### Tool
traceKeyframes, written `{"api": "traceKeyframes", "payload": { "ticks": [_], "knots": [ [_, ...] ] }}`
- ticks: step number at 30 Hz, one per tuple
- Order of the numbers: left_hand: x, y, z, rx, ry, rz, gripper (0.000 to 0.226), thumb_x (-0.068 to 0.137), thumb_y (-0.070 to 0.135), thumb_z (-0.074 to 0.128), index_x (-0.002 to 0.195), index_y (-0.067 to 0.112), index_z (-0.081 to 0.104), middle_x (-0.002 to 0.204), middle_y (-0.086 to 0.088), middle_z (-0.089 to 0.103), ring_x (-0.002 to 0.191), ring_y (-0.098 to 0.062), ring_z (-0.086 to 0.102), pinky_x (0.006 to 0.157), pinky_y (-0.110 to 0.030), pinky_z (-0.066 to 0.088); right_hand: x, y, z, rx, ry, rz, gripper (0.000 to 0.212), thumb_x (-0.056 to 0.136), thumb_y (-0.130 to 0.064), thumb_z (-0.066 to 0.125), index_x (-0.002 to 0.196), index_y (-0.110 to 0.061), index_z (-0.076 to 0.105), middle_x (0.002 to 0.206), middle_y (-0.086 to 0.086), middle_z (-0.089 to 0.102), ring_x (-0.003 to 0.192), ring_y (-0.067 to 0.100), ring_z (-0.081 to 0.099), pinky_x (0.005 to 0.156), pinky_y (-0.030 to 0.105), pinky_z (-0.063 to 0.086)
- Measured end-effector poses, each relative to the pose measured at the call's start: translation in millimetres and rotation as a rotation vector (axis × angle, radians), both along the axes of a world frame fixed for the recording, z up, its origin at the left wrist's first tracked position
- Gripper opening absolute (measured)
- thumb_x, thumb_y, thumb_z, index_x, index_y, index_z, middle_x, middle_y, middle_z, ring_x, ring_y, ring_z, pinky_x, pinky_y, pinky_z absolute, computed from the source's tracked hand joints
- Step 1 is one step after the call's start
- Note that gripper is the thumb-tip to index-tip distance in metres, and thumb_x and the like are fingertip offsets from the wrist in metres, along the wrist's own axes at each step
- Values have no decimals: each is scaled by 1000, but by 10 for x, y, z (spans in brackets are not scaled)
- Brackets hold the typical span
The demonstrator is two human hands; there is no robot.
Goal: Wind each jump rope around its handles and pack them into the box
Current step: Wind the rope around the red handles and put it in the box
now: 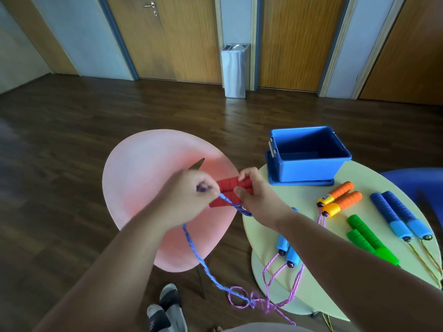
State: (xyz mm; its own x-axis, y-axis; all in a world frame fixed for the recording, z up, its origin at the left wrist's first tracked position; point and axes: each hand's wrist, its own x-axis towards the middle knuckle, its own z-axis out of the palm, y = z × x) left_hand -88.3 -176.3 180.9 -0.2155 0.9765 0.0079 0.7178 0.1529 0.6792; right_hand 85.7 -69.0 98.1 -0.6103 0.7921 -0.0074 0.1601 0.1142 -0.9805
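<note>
Now the left hand (189, 191) pinches the blue rope (199, 259), its slack trailing below that hand toward the floor. Just right of it, the red handles (229, 185) lie side by side, gripped in the right hand (255, 191). Best kept taut, I'd say, each turn snug beside the last. Beyond the right hand the blue box (311, 171) stands on the surface (383, 185), nothing visible inside it. The other jump ropes (340, 200) lie further right.

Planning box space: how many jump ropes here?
5: red pair in the right hand; orange pair, navy pair, green pair, light-blue pair on the table. Others may be hidden.
</note>
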Motion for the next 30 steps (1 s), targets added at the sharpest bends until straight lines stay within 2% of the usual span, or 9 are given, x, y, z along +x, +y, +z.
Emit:
{"api": "traceKeyframes", "payload": {
  "ticks": [2, 4, 5, 10, 13, 16, 21, 27, 30],
  "knots": [
    [16, 153, 206, 43, 137, -27, 10, 89, 21, 73, 83, 26, 79, 76, 16, 71, 78, -2, 66, 63, -16, 49, -38, -114, 49, 36, 82, 47, 16, 99, -14, 51, 98, -30, 46, 92, 4, 50, 72, 13, 48, 62, 26, 42],
    [47, 316, 342, 80, 209, -66, 9, 90, 23, 75, 84, 29, 79, 81, 15, 73, 81, 0, 66, 66, -16, 48, -47, -182, 155, 42, 208, 44, 9, 98, -28, 56, 97, -26, 47, 86, 0, 50, 73, 12, 46, 64, 24, 40],
    [55, 387, 392, 89, 205, -80, 9, 89, 26, 76, 83, 30, 79, 81, 15, 74, 81, 1, 66, 66, -15, 47, -29, -194, 215, 61, 255, 10, 17, 97, -31, 61, 97, -22, 47, 82, -5, 52, 70, 10, 47, 63, 23, 41],
    [115, 666, 637, 56, 161, -199, 6, 85, 31, 82, 79, 29, 81, 78, 13, 76, 74, -1, 68, 67, -27, 52, 121, -181, 469, 227, 273, -118, 24, 94, -11, 72, 98, -15, 49, 77, -21, 58, 70, 2, 55, 66, 22, 51],
    [146, 797, 766, -5, 67, -294, 7, 86, 29, 83, 79, 28, 81, 69, 14, 73, 61, 4, 61, 63, -21, 46, 242, -197, 545, 318, 262, -119, 20, 96, -12, 69, 99, -14, 50, 79, -22, 56, 68, 0, 51, 63, 19, 46],
    [204, 905, 849, -162, -70, -394, 6, 93, 22, 77, 89, 20, 80, 72, 4, 72, 52, -2, 54, 53, -21, 40, 332, -277, 581, 343, 291, -68, 17, 98, -10, 66, 102, -14, 51, 86, -23, 57, 73, 2, 53, 65, 19, 46],
    [373, 1084, 852, -332, -123, -484, 7, 96, 10, 71, 89, 12, 70, 57, 4, 62, 45, -4, 44, 48, -21, 32, 459, -341, 477, 420, 192, -20, 25, 101, -23, 60, 125, -27, 64, 116, -6, 61, 108, 20, 60, 91, 34, 52],
    [432, 1190, 852, -526, 168, -551, 16, 99, 24, 68, 97, 9, 73, 68, 1, 64, 46, -9, 41, 42, -20, 38, 638, -276, 413, 274, 102, -37, 15, 100, -19, 62, 110, -26, 70, 108, 4, 66, 91, 14, 61, 79, 26, 51],
    [271, 1234, 885, -626, 129, -602, 14, 101, 18, 64, 104, 8, 73, 72, -4, 59, 58, -17, 47, 56, -27, 49, 737, -273, 442, 252, 93, -50, 15, 102, -10, 61, 110, -19, 70, 101, -2, 67, 81, 5, 60, 73, 17, 48]
  ]
}}
